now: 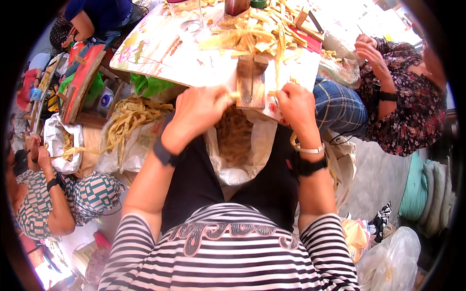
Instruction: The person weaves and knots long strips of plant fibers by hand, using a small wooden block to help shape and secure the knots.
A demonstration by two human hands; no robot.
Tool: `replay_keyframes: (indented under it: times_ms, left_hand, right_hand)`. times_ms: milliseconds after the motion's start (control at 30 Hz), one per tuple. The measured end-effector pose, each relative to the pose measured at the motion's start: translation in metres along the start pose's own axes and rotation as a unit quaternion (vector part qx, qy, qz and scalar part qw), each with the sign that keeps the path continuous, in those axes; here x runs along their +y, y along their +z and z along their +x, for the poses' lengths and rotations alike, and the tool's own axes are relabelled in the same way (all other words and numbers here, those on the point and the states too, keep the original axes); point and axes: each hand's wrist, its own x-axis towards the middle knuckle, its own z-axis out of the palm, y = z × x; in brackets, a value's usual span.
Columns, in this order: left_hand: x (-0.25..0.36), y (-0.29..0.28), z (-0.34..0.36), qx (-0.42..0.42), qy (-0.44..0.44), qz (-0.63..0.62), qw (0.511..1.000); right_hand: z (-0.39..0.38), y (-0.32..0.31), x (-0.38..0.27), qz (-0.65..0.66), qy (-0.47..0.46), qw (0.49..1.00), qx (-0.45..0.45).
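A wooden block (pixel 250 87) with a dark slot stands at the near edge of the table. Close to its left side, my left hand (pixel 198 107) is closed in a pinch, blurred by motion, with a bit of pale yellow strip at its fingertips. On the other side my right hand (pixel 297 105) pinches too, and a small pale end shows by its fingers. Whether both ends belong to one strip I cannot tell. Below the block, an open whitish bag (pixel 262 154) sits between my legs, with a brownish mass inside. A heap of yellow dried strips (pixel 252 40) lies beyond the block.
The flower-patterned table (pixel 155 51) also bears a clear glass (pixel 192 19). A co-worker (pixel 405 97) sits at the right, another (pixel 48 194) at the left holding a strip. Long strips (pixel 133 116) spill over bags at the left. A clear plastic bag (pixel 394 259) lies lower right.
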Motion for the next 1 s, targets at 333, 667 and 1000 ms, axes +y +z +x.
replay_keyframes:
  times_ms: [333, 667, 1000]
  left_hand:
    - [0.025, 0.042, -0.072, 0.039, -0.015, -0.667, 0.744]
    - [0.029, -0.032, -0.082, 0.458, 0.103, -0.551, 0.690]
    - [0.017, -0.018, -0.115, 0.485, 0.165, -0.413, 0.753]
  right_hand:
    - [-0.086, -0.001, -0.077, 0.600, 0.140, 0.750, -0.242]
    - [-0.112, -0.066, -0.122, 0.482, 0.020, 0.834, -0.268]
    - [-0.107, -0.061, -0.121, 0.448, 0.010, 0.792, -0.414]
